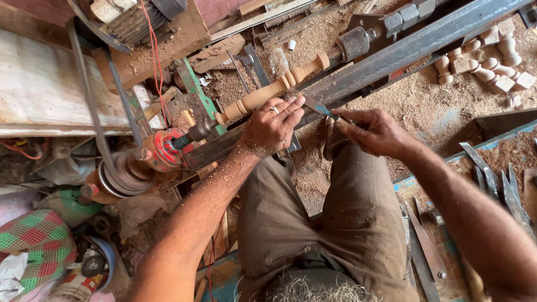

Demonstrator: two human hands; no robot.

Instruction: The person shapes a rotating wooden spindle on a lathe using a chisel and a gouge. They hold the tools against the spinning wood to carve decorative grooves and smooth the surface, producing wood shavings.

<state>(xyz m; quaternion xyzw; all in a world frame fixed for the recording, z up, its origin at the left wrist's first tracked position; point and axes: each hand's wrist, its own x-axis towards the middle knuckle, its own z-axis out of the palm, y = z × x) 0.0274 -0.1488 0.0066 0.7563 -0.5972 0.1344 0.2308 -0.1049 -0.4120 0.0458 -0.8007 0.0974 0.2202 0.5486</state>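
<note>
A turned wooden spindle (268, 89) is mounted on a lathe, between a red chuck (165, 148) at the left and a grey tailstock (353, 43) at the right. My left hand (272, 126) rests on the dark tool rest bar (358, 72) beside the spindle, fingers pressing on a metal chisel blade (316, 105). A ring is on one finger. My right hand (372, 131) grips the rear end of the same chisel. The chisel tip points at the spindle's middle.
Finished turned wooden pieces (492, 61) lie in sawdust at the upper right. Several chisels (498, 184) lie on a blue board at the right. A drive belt and pulley (114, 176) sit at the left. A checked cloth (33, 240) lies at the lower left.
</note>
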